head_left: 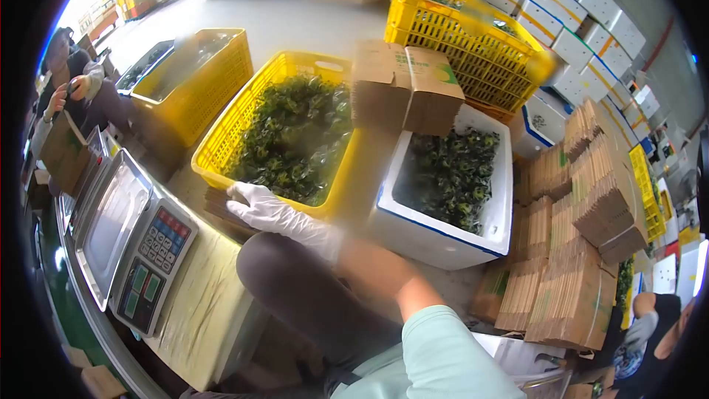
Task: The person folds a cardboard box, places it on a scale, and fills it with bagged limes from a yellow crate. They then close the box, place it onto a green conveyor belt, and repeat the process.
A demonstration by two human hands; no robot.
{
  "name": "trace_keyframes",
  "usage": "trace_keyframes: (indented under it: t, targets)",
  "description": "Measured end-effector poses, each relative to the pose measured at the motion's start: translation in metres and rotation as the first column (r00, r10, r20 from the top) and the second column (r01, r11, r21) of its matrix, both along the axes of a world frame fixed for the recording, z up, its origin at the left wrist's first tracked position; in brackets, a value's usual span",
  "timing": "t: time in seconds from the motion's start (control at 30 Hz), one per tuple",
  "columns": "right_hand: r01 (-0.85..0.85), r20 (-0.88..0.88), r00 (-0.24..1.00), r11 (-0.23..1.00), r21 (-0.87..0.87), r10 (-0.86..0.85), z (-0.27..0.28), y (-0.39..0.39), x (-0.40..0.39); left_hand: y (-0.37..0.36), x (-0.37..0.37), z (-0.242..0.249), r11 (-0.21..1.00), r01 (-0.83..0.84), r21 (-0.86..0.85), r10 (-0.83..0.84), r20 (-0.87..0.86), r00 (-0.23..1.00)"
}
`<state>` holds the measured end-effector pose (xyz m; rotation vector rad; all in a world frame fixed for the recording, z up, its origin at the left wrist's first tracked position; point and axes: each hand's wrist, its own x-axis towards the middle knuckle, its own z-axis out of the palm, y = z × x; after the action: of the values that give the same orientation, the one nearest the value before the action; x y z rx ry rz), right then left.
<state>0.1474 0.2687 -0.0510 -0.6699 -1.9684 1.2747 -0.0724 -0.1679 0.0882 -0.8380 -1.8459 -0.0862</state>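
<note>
My right hand [269,210], in a white glove, reaches left across my raised knee [277,273]. Its fingers are stretched out and somewhat apart, with nothing visible in them. They lie at the near corner of a yellow crate [210,170] and over the edge of some brown cardboard [221,210] tucked below it. Dark green leafy bunches in clear plastic [295,133] fill the crate. My left hand is out of view.
A digital scale [144,258] with a metal pan stands on the left. Right of the crate are a white foam box [443,240] of greens, a cardboard bundle [402,81] and stacked flattened cartons [561,281]. A person [66,96] holding something sits at far left; another person [653,332] is at lower right.
</note>
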Motion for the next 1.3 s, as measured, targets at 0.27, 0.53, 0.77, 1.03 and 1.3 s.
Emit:
trace_keyframes:
  t: [0.27, 0.53, 0.77, 1.03, 1.3]
  targets:
    - [-0.203, 0.412, 0.903, 0.965, 0.166, 0.119, -0.18, 0.049, -0.044, 0.187, 0.047, -0.046, 0.667, 0.676, -0.314, -0.366, 0.652, 0.664]
    - [-0.081, 0.583, 0.8, 0.989, -0.124, 0.139, -0.16, 0.044, -0.072, 0.172, 0.018, -0.08, 0.699, 0.675, -0.236, -0.368, 0.691, 0.622]
    - [-0.066, 0.564, 0.825, 0.998, 0.01, 0.049, -0.207, 0.041, -0.073, 0.165, 0.022, -0.079, 0.689, 0.708, -0.156, -0.412, 0.719, 0.56]
    - [-0.141, 0.58, 0.806, 0.99, -0.009, 0.12, -0.304, 0.12, -0.025, 0.159, 0.021, -0.086, 0.69, 0.707, -0.155, -0.41, 0.721, 0.558]
    - [-0.016, 0.428, 0.901, 0.983, 0.182, -0.065, -0.035, 0.026, -0.043, 0.155, 0.022, -0.082, 0.69, 0.705, -0.165, -0.419, 0.704, 0.574]
